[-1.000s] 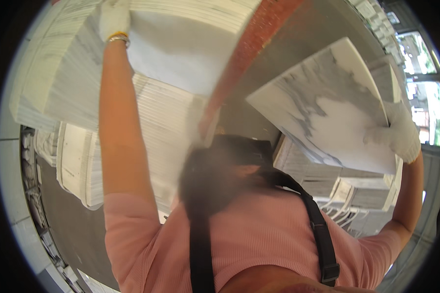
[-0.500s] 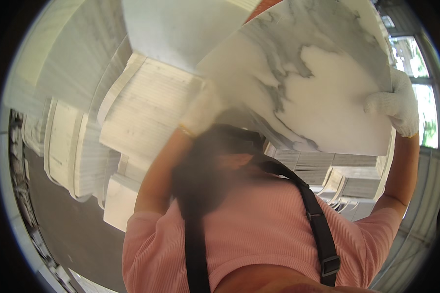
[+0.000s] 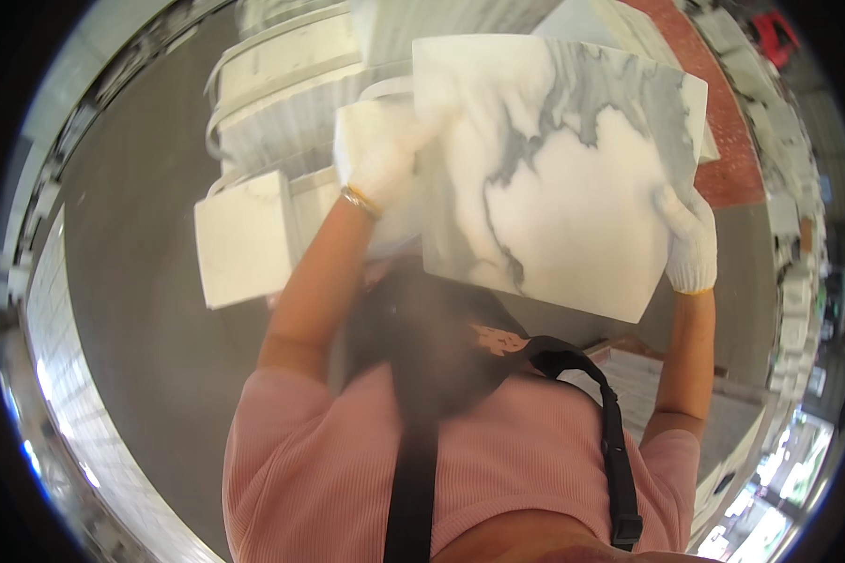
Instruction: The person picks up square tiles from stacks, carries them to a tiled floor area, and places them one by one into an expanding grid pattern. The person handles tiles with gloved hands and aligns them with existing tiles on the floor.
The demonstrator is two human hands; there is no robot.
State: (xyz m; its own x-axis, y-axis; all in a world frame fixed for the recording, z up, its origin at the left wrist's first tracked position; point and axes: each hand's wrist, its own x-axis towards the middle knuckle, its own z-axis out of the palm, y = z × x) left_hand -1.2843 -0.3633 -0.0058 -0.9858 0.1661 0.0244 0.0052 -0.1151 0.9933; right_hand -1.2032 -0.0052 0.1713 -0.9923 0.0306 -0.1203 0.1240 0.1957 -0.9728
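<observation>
A white tile (image 3: 573, 188) with grey marble veining is held up in front of my chest, slightly tilted. My left hand (image 3: 385, 171), in a white knitted glove, grips its left edge, somewhat blurred, the thumb reaching onto the veined face. On the opposite edge, my right hand (image 3: 693, 239) is closed in a matching glove, its thumb pressed on the face and the other fingers hidden behind. Just beyond the left hand are strapped stacks of pale tiles (image 3: 286, 117).
A pale box-like block (image 3: 244, 239) stands below the stacks on the left. A red speckled surface (image 3: 714, 103) lies behind the tile at the upper right. Grey floor (image 3: 131, 281) stretches along the left. A wooden-edged crate or pallet (image 3: 704, 399) sits at the lower right.
My body has turned, so the stacks and floor have shifted across the view. The tile has come lower and a little left, still between both hands.
</observation>
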